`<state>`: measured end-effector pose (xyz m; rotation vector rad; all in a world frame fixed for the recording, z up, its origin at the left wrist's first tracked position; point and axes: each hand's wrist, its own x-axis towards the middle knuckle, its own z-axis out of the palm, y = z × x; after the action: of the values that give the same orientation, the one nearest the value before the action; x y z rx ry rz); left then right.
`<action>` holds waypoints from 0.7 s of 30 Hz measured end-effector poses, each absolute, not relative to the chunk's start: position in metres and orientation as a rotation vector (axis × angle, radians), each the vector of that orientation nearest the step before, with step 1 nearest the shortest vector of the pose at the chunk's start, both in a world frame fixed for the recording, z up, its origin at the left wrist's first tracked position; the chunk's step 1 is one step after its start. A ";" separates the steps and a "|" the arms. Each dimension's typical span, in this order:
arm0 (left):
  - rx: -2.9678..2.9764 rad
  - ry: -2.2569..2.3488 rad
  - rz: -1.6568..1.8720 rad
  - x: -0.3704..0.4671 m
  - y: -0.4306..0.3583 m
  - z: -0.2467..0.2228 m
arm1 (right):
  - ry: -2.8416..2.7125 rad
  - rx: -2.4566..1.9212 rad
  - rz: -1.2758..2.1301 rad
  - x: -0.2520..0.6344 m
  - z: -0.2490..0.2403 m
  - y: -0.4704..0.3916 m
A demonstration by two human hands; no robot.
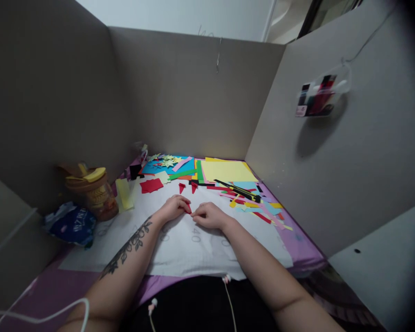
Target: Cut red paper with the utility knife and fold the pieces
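Between my hands, low over the white sheet point(180, 258), is a small piece of red paper point(189, 210). My left hand point(174, 207) pinches its upper part with the fingertips. From the other side, my right hand point(207, 216) closes thumb and fingers at its lower edge. Just beyond my hands lie two small folded red paper pieces, one on the left point(181, 187) and one on the right point(194, 186). A stack of red paper squares point(151, 185) rests to their left.
Paper strips point(252, 207) and a black-yellow utility knife point(240, 190) lie at right, pale yellow sheets point(228, 170) behind. Paper stars point(168, 160) sit on blue paper at the back. A brown jar point(97, 196) and blue packet point(72, 223) stand left. Grey panels point(193, 92) enclose the table.
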<state>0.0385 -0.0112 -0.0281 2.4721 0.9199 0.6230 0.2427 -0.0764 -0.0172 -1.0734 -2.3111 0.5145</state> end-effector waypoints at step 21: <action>2.426 1.033 0.683 0.037 -0.018 -0.019 | -2.207 -1.097 0.650 0.243 -0.021 -0.076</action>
<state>0.0369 -0.0182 -0.0195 2.4256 1.0332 0.6833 0.2432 -0.0764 -0.0205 -1.0973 -2.2071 0.6500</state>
